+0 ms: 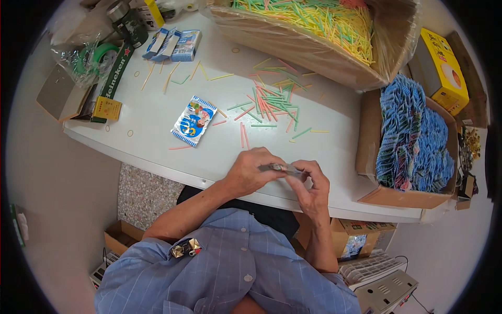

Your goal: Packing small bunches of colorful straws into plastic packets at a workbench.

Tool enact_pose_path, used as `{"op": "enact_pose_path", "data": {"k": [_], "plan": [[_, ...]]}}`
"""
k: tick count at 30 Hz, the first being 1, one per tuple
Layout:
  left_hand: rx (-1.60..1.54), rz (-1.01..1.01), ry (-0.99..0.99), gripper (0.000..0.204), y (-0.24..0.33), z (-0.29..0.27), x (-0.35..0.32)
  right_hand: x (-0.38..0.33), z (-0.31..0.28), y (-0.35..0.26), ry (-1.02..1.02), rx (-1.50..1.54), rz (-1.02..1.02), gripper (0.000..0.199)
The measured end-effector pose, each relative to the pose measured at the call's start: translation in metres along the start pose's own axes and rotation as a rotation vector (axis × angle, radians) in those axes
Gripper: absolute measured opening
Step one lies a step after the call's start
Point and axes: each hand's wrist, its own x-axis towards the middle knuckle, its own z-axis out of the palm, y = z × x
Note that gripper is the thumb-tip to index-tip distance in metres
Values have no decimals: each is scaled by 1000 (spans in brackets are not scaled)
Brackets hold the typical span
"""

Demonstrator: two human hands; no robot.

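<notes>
Both hands meet at the near edge of the white table (157,120) — the left hand (250,172) and right hand (309,183) pinch a small flat packet (280,168) between their fingertips.

A small grey packet (280,168) is pinched between the left hand (250,172) and the right hand (309,184) at the near edge of the white table (157,120). A blue-and-white sachet (193,120) is seen lying flat further up, loose coloured sticks (269,102) scattered beside it. A box of blue packets (415,141) is placed at right, a big box of sticks (319,31) at the top.
</notes>
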Motion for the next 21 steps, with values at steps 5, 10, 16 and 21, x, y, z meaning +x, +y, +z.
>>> {"op": "enact_pose_path", "data": {"k": [5, 10, 16, 21], "plan": [[71, -17, -111, 30, 14, 0, 1, -1, -9, 10, -55, 9, -35, 12], [384, -71, 535, 42, 34, -76, 1, -6, -71, 18, 77, 198, 369, 14], [662, -519, 552, 41, 13, -164, 0, -8, -90, 59, 132, -490, 437, 27], [431, -525, 538, 32, -8, -170, 5, 6, -60, 5, 334, -699, 91, 18]]}}
